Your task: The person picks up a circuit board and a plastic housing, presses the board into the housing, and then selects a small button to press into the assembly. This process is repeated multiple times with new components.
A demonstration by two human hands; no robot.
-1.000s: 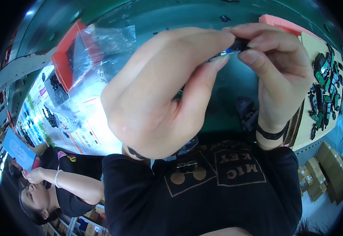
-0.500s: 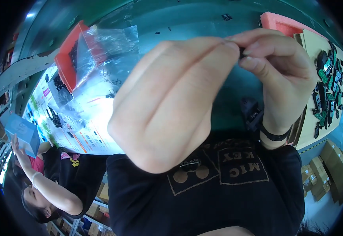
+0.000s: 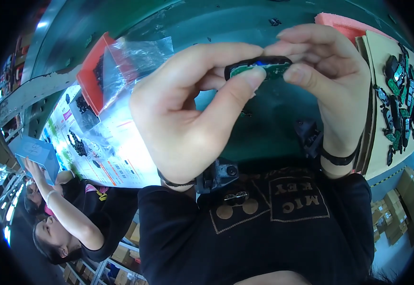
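A green tabletop [image 3: 268, 124] spreads beneath the hands, its near edge meeting the person's dark shirt [image 3: 264, 237]. Above it, just beyond the near edge's middle, the left hand [image 3: 180, 114] pinches a small black-cased device with a green board [image 3: 272, 67] between thumb and fingers. The right hand [image 3: 337, 71] is bent around the device's right end, thumb and fingers apart; whether it grips cannot be told.

Toward the left edge lies a printed sheet [image 3: 114, 156] with small dark parts [image 3: 77, 142] upon it; farther back, a red bin [image 3: 89, 80] and a clear plastic bag [image 3: 145, 50] overlap. A pale metal beam [image 3: 33, 95] runs outside that edge. Past it, a co-worker [image 3: 71, 209] raises an arm to a blue box [image 3: 43, 154].

Along the right edge, a cardboard sheet [image 3: 377, 154] bears a heap of black and green parts [image 3: 399, 102], with pink foam [image 3: 337, 21] behind it toward the far right corner. Cardboard boxes [image 3: 397, 204] stand below, beyond that edge.

For moving, the widest green stretch runs from between the forearms toward the far edge, where a small dark piece [image 3: 275, 22] lies. Bin and sheet bound it on the left, cardboard on the right.
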